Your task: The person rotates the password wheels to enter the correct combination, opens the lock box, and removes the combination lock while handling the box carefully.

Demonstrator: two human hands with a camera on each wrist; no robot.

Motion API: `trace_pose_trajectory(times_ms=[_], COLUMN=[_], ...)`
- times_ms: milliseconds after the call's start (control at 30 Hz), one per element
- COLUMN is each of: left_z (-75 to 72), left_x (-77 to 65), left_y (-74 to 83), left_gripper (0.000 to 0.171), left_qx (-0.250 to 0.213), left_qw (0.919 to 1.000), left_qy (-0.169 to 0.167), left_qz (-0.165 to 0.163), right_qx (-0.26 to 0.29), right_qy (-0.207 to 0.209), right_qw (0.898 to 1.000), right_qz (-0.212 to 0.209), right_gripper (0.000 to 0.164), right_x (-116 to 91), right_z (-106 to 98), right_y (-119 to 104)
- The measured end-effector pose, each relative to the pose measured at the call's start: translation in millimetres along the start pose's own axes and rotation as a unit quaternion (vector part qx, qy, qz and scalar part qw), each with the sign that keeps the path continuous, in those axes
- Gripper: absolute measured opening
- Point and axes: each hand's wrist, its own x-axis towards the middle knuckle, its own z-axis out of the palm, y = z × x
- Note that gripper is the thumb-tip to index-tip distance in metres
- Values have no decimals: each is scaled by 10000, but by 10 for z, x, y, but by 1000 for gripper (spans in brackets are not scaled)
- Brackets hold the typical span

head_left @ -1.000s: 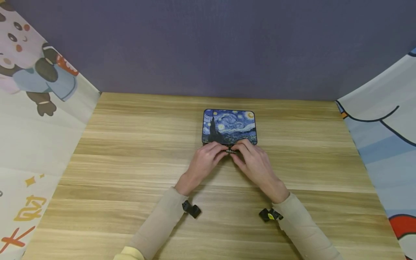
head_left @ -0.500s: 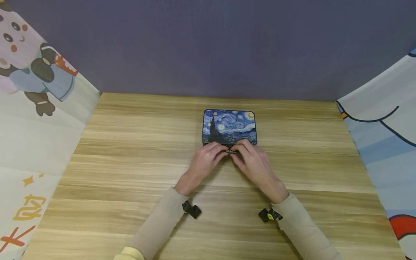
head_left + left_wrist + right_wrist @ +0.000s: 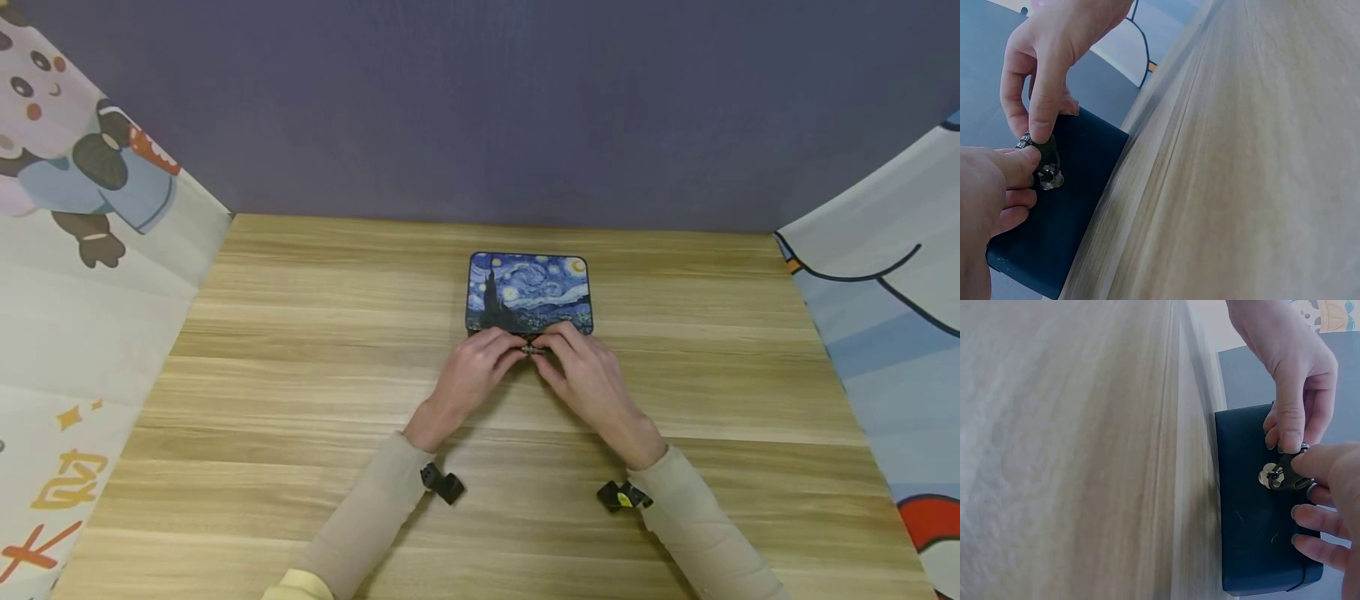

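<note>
Pinching the small lock (image 3: 531, 350) at the front of the box (image 3: 529, 292), left hand (image 3: 468, 367) and right hand (image 3: 588, 375) seem mid-adjustment in the head view. The left wrist view shows ridged dials (image 3: 1024, 141); the right wrist view, a metal plate (image 3: 1265, 475). Next probably calls for fine turning.

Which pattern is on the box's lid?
The lid shows a swirling, starry blue sky, best in the head view.
</note>
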Motion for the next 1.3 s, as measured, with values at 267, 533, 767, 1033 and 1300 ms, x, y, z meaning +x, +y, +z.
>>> trace_pose_trajectory(times_ms=[267, 533, 767, 1033, 1300], left_z=[-7, -6, -10, -12, -9], left_x=[3, 7, 8, 10, 3], left_y=[5, 1, 2, 4, 9], left_gripper=[13, 12, 13, 13, 13], left_qx=[-16, -48, -31, -15, -5], left_qw=[10000, 10000, 10000, 10000, 10000], left_qy=[6, 27, 15, 17, -19], left_qz=[3, 15, 15, 24, 9], right_qx=[27, 4, -3, 17, -16], right_qy=[13, -32, -44, -19, 21], right_qw=[10000, 10000, 10000, 10000, 10000], right_qz=[8, 17, 11, 4, -22], right_gripper=[23, 23, 24, 26, 28], right_x=[9, 13, 16, 15, 5], right_z=[-3, -13, -14, -13, -5], right_y=[2, -3, -4, 0, 0])
